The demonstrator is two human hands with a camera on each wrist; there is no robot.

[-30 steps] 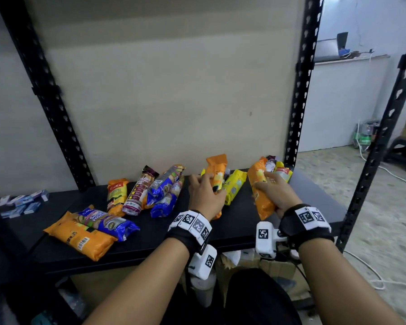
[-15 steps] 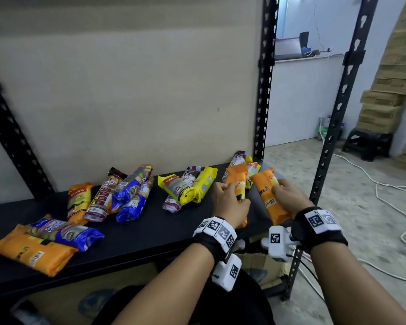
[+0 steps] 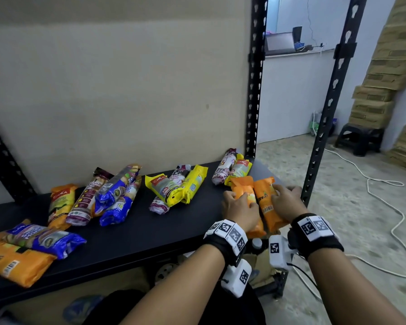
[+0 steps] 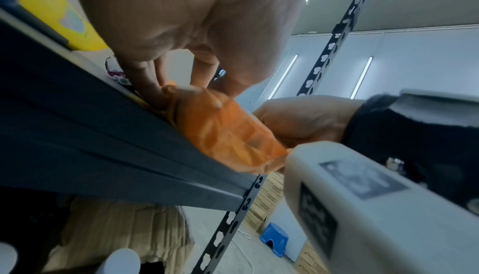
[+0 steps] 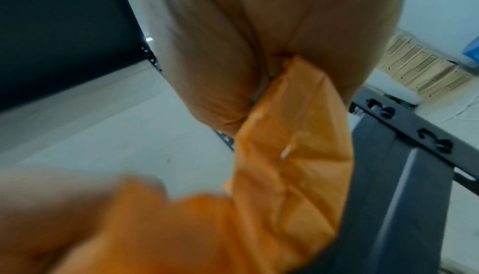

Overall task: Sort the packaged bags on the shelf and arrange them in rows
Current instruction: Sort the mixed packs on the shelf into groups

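At 3 o'clock our left hand point(image 3: 240, 211) and right hand point(image 3: 287, 200) each grip one orange bag point(image 3: 266, 202); the remaining packets at 9 o'clock stay unsorted.

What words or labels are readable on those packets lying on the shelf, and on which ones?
"DRAW STRING BAG": white-and-maroon rolled packet and the similar roll behind the yellow packets.
"CASA": red tag on the orange-and-green packet; the tag on the yellow packet looks alike.
Blue packet: large white lettering, too blurred.
Barcode on the right orange packet: digits too small.
Wristbands: coded squares, no words.
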